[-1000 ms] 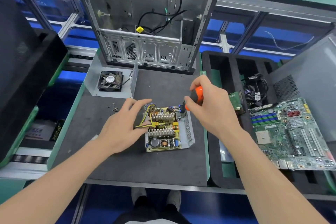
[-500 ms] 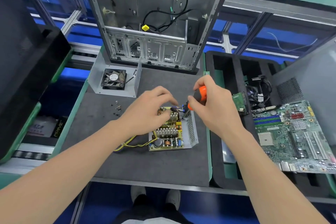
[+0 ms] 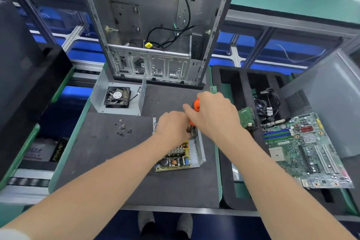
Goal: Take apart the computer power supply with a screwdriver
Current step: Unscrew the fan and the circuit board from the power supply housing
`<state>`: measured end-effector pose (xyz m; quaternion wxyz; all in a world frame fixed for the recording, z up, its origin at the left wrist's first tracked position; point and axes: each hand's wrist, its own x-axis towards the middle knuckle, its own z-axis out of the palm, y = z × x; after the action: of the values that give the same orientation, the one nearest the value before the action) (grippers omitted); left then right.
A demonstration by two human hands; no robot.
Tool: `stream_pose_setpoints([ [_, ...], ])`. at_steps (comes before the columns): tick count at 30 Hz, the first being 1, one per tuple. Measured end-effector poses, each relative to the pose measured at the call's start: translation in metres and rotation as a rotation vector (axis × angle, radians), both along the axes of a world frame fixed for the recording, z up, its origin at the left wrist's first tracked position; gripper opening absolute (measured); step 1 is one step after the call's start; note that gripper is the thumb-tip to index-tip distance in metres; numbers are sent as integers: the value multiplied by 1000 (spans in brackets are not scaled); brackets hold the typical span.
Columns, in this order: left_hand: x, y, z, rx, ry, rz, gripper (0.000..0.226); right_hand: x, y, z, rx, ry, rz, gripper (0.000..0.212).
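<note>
In the head view, the opened power supply is lying on the dark table, near its right edge, with the yellow circuit board and heat sinks showing inside the perforated metal shell. The left hand is resting over the far half of the unit. Its fingers are bending down out of sight, so I cannot tell whether they are grasping anything. The right hand is clenching around the orange handle of the screwdriver, which is pointing down into the far right corner of the unit, just beside the left hand. A cluster of loose screws is lying to the left on the table, and beyond them a metal cover with a fan is sitting in front of the open computer case. A green motherboard is lying well apart to the right
</note>
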<state>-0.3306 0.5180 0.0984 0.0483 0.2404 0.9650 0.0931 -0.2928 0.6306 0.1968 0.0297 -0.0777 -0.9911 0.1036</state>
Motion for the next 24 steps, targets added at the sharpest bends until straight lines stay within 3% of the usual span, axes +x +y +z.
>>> stream_pose_setpoints([
  [7, 13, 10, -13, -77, 21, 150, 36, -10, 16, 1, -229, -154, -54, 42],
  [10, 17, 19, -12, -84, 17, 223, 23, -8, 21, 2, -288, -177, -34, 41],
  [16, 23, 25, -7, -26, 16, 255, 15, -10, 18, 7, -210, -252, 108, 37],
  [20, 24, 25, -3, -33, -12, 268, 11, -15, 27, 24, -128, -341, 304, 7],
  [24, 20, 25, -3, -52, 12, 219, 23, -20, 39, 42, 3, -407, 571, 17],
])
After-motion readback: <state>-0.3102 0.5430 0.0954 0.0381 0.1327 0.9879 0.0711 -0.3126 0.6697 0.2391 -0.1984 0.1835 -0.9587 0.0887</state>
